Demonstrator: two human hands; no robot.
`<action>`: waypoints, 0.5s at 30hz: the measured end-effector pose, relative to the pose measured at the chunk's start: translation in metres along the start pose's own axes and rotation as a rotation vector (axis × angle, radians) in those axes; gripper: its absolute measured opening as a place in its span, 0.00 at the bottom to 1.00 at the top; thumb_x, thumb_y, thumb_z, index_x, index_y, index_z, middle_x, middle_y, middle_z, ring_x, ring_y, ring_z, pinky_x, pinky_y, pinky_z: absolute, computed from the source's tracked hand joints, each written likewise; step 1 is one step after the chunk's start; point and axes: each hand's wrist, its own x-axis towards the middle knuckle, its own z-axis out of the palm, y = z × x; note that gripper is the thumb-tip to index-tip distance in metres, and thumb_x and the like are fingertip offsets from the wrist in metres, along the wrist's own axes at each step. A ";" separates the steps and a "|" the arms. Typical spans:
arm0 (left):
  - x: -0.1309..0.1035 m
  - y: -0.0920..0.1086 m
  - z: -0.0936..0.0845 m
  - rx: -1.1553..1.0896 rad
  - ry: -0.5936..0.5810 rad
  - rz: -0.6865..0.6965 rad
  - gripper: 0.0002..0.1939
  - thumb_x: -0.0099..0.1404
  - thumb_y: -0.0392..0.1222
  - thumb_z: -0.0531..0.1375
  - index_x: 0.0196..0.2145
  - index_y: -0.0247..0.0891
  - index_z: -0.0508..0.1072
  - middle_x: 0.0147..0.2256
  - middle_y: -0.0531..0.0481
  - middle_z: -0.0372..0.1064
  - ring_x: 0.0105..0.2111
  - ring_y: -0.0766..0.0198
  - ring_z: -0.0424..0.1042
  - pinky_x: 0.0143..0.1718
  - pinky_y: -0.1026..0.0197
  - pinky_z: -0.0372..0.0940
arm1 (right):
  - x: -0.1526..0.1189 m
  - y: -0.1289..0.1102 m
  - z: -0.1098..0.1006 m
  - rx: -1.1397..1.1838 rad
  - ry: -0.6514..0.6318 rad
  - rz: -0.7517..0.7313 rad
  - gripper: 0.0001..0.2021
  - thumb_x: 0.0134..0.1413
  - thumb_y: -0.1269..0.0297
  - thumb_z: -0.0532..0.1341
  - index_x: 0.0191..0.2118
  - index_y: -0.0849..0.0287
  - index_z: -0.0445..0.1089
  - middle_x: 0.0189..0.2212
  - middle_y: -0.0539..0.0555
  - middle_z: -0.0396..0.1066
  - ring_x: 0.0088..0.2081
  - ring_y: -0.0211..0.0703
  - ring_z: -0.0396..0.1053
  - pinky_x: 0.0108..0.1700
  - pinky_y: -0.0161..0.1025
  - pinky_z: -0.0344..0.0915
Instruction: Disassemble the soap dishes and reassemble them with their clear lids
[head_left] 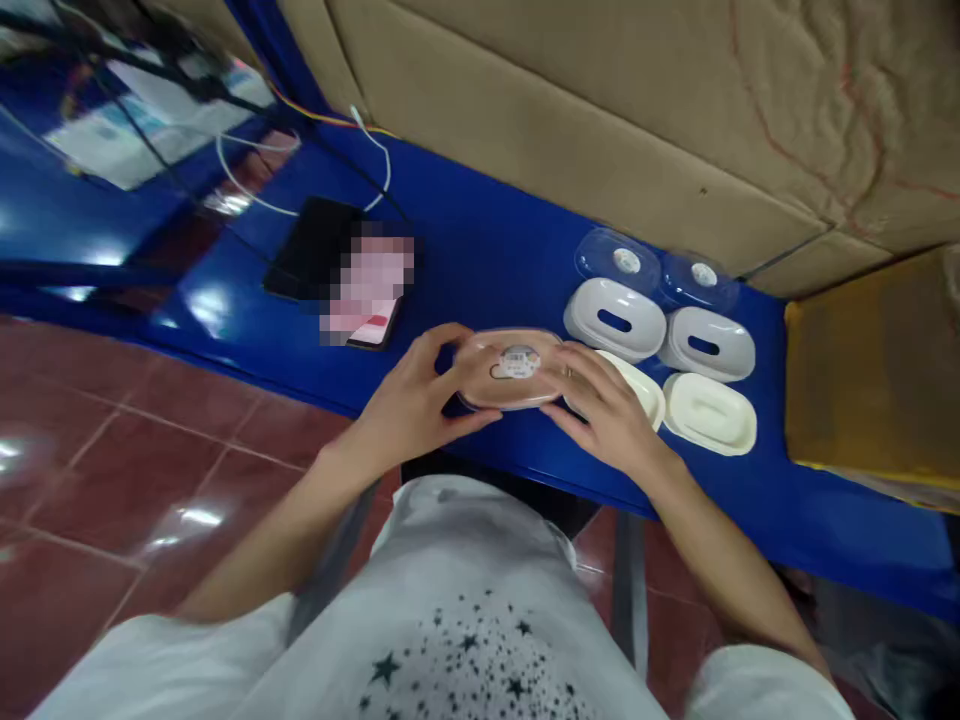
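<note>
Over the front edge of the blue table, both hands grip a pinkish-tan oval soap box (480, 385) with a round white label on its top. My left hand (416, 395) is closed around its left end, thumb and fingers on opposite sides. From the right, my right hand (607, 405) clasps the other end. Just beyond that hand lie two white oval trays with slots, a left tray (589, 310) and a right tray (731, 355). Nearer me are two cream oval dishes, one dish (645, 390) partly hidden by my right hand and another dish (712, 415).
Two clear oval lids, a left lid (596, 257) and a right lid (682, 285), lie behind the trays. A phone (375, 328) rests by a black object (307, 250) at left, near a white cable (386, 165). A cardboard box (870, 380) stands at right, cardboard (562, 120) behind.
</note>
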 end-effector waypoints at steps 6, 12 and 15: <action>0.016 0.009 0.000 -0.042 -0.058 -0.006 0.38 0.70 0.53 0.69 0.70 0.39 0.61 0.65 0.32 0.65 0.65 0.40 0.68 0.65 0.39 0.69 | 0.002 -0.005 -0.003 0.000 -0.048 0.070 0.38 0.73 0.59 0.64 0.80 0.44 0.46 0.68 0.61 0.67 0.71 0.61 0.65 0.71 0.64 0.67; 0.035 0.009 0.001 0.011 -0.076 -0.019 0.35 0.67 0.47 0.67 0.67 0.37 0.65 0.67 0.33 0.68 0.66 0.40 0.70 0.66 0.40 0.68 | 0.000 0.001 -0.007 -0.057 -0.062 0.080 0.38 0.75 0.58 0.61 0.81 0.43 0.44 0.72 0.60 0.64 0.73 0.62 0.63 0.71 0.65 0.65; 0.056 -0.003 -0.002 0.112 -0.111 -0.054 0.32 0.67 0.46 0.65 0.67 0.35 0.68 0.68 0.32 0.67 0.67 0.37 0.69 0.68 0.36 0.63 | -0.004 0.009 -0.016 -0.111 0.002 0.100 0.33 0.75 0.58 0.61 0.79 0.45 0.53 0.69 0.60 0.69 0.69 0.61 0.68 0.69 0.64 0.66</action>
